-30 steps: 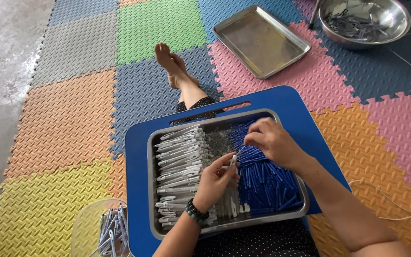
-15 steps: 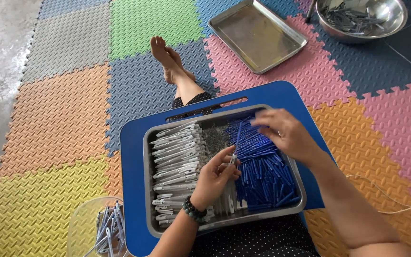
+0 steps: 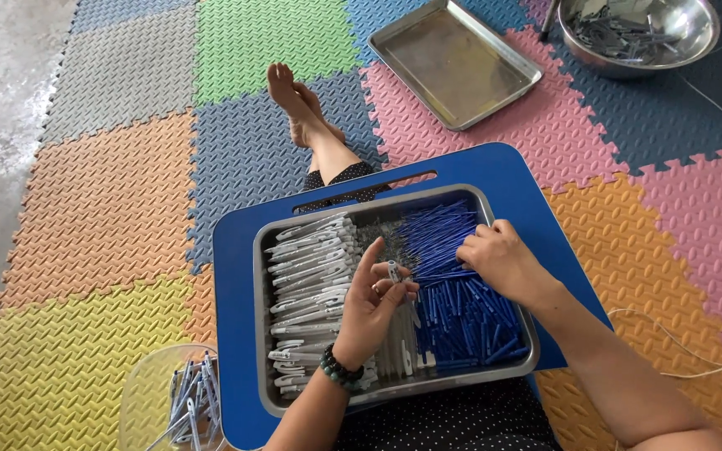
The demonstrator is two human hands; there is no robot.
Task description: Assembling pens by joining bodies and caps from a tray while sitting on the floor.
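A metal tray (image 3: 261, 334) rests on a blue lap board (image 3: 236, 250) over my legs. Its left half holds a stack of white plastic pieces (image 3: 311, 276); its right half holds a pile of thin blue sticks (image 3: 461, 309). My left hand (image 3: 373, 305), with a bead bracelet at the wrist, pinches a small white piece (image 3: 394, 271) at its fingertips over the middle of the tray. Over the blue sticks at the tray's upper right, my right hand (image 3: 499, 259) has its fingers curled onto them.
An empty metal tray (image 3: 453, 63) lies on the coloured foam mats ahead. A steel bowl (image 3: 695, 33) of grey parts sits at the top right. A clear tub (image 3: 139, 401) with assembled blue and white pieces stands at the lower left. A white cord (image 3: 712, 351) trails on the right.
My right hand has slid from the top middle of the tray rightward onto the blue sticks. My left hand has lifted and turned, showing the white piece at its fingertips.
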